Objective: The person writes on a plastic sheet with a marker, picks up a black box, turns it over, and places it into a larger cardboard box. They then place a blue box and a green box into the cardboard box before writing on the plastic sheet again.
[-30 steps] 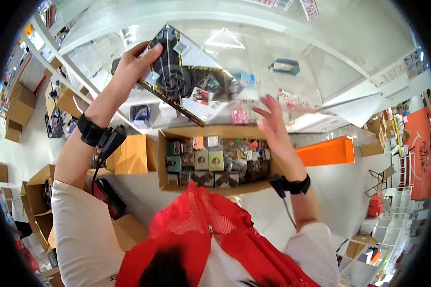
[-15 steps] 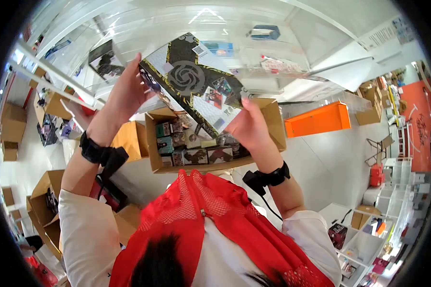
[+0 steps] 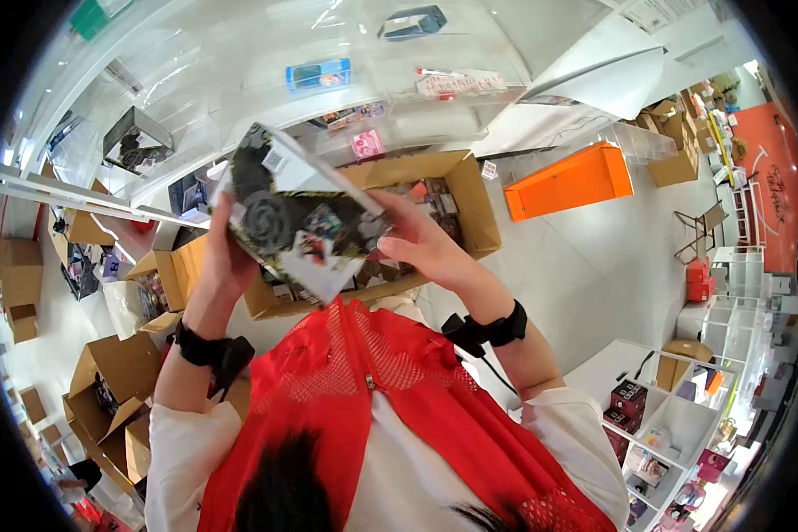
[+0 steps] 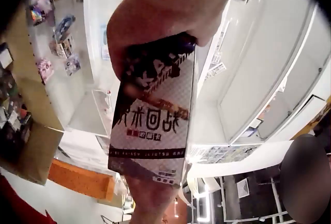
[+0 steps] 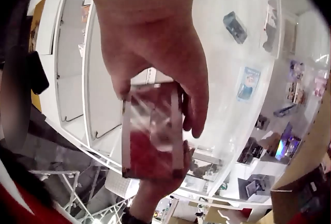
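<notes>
Both hands hold a black, white and grey collector card box printed with a swirl emblem and small pictures. It is tilted above the open carton. My left hand grips its left end, and in the left wrist view one long side with large Chinese lettering faces the camera. At the opposite end, my right hand grips with the thumb on the printed face. The right wrist view shows a glossy red and pale end of the box between thumb and fingers.
Beneath the hands stands a cardboard carton packed with small boxes. Clear shelving beyond holds a blue package, a pink box and a dark box. An orange panel lies to the right; open cartons stand at left.
The right hand, free at first, has taken hold of the box's right end. Both hands have brought the box lower and nearer the body, while the head view has shifted.
</notes>
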{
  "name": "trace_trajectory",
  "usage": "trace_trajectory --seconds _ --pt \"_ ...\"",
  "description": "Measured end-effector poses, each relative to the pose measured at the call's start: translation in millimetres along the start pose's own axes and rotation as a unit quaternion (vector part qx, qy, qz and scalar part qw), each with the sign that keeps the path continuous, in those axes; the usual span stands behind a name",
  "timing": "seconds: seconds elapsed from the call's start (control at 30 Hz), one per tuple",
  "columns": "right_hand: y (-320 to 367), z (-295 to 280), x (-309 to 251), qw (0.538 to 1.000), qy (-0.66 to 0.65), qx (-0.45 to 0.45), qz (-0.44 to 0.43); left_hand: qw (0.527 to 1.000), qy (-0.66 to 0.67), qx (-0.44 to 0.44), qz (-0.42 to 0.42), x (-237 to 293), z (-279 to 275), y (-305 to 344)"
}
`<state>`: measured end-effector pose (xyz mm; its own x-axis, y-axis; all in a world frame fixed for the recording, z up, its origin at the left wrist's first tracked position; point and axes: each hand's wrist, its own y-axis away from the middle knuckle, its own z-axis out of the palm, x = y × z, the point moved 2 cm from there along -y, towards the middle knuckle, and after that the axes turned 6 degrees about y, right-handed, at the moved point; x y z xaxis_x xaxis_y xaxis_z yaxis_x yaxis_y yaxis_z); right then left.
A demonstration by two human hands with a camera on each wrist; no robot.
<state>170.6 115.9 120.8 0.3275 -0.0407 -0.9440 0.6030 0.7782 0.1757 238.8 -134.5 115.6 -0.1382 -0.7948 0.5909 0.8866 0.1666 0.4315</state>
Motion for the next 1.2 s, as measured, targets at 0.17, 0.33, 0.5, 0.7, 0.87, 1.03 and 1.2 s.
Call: trace_trajectory --seconds 0.17,0.33,0.5,0.7,0.87,1.03,1.2 --pt "48 -87 -8 0.99 0.14 0.035 -0.005 0.985 0.029 0.082 0.147 -1 -30 17" --pt "110 -173 -5 0.975 0.101 0.19 0.05 0.945 0.15 0.217 0.193 -18 -59 63" --pt "140 -213 6 0.966 0.082 0.222 0.104 0.883 0.178 0.357 0.248 -52 -79 111" --pt "144 -229 21 0.971 0.079 0.195 0.111 0.86 0.21 0.397 0.244 -90 -71 136" --pt "142 -236 29 0.978 0.08 0.166 0.102 0.872 0.221 0.365 0.238 -105 -57 137" --pt "145 -238 22 0.975 0.084 0.177 0.105 0.888 0.219 0.339 0.219 -122 -50 128" --pt "151 -243 18 0.97 0.119 0.174 0.119 0.895 0.229 0.324 0.205 -128 -41 113"
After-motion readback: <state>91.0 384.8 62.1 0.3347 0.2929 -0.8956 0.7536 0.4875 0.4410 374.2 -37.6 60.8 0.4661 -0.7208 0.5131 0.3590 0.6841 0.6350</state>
